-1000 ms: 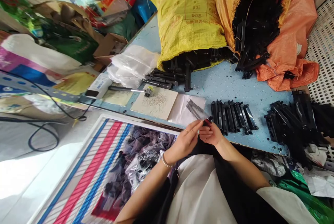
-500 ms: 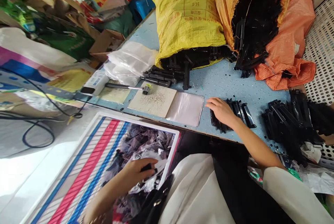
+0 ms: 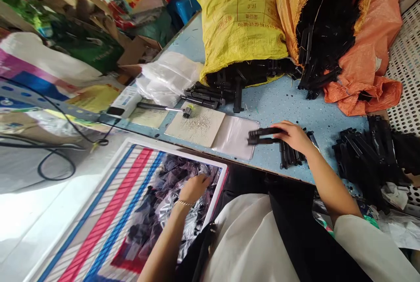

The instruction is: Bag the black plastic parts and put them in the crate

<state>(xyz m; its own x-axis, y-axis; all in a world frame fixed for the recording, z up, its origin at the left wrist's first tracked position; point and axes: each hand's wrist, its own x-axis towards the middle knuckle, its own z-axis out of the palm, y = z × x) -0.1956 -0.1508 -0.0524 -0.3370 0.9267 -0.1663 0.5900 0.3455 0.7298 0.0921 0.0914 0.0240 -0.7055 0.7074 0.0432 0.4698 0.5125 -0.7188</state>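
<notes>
In my right hand point(image 3: 292, 136) is a pair of long black plastic parts point(image 3: 264, 135), gripped at one end. They point left, above the edge of a stack of clear plastic bags point(image 3: 231, 137). Below that hand, a row of similar black parts point(image 3: 290, 156) lies on the blue table point(image 3: 262, 107). My left hand point(image 3: 194, 189), with a bracelet at the wrist, is over a striped woven bag point(image 3: 88, 225) full of film-wrapped dark parts point(image 3: 170, 181). Its fingers are curled together, and whatever they may hold is hidden.
A hammer point(image 3: 164, 107) rests with its head on a grit-covered board point(image 3: 197, 126). Behind, a yellow sack point(image 3: 243, 19) and an orange sack point(image 3: 287, 6) spill black parts. More black parts point(image 3: 367, 155) are heaped at right. White plastic bags point(image 3: 170, 74) lie at back left.
My right hand has lifted black parts from the row, their free ends now over the clear bags. My left hand has moved up and right; the black piece seen in it before is out of sight.
</notes>
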